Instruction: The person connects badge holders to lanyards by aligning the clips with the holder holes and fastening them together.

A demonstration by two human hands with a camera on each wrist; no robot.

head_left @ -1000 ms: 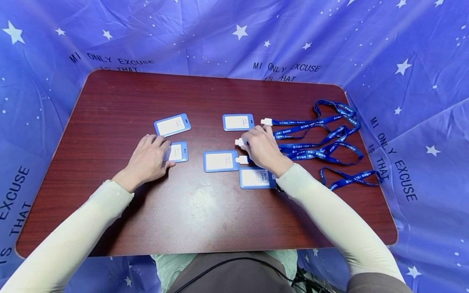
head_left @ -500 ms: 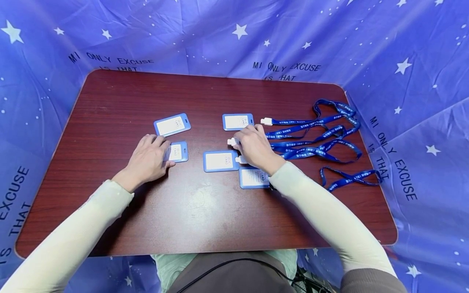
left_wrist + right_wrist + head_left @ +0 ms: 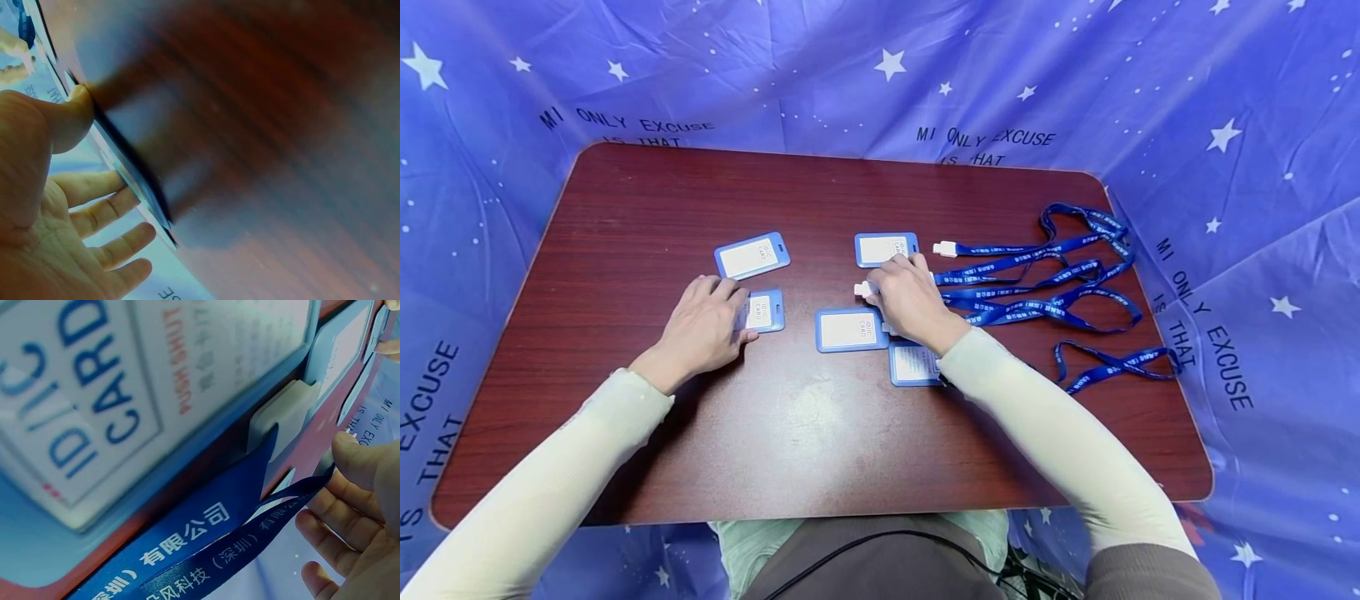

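On the left of the table my left hand [image 3: 698,325] holds a blue-framed badge holder [image 3: 769,312] by its edges, thumb at the near edge and fingertips at the far one. The left wrist view shows that badge holder [image 3: 128,156] edge-on between thumb and fingers. My right hand [image 3: 916,302] pinches the white clip [image 3: 862,290] of a blue lanyard, whose strap [image 3: 312,484] trails from the fingertips. The clip's tip points left toward the held badge holder. Under the right hand, another badge holder [image 3: 850,331] has a white clip [image 3: 284,412] at its slot.
More badge holders lie at the upper left [image 3: 752,255], upper middle [image 3: 880,248] and below the right wrist [image 3: 913,365]. A loose white clip [image 3: 945,248] and tangled blue lanyards [image 3: 1090,292] cover the right side. A starry blue curtain [image 3: 820,75] surrounds the brown table [image 3: 700,192].
My right hand has moved left with the white clip, drawing its lanyard strap along. The left hand and its badge holder have stayed in place.
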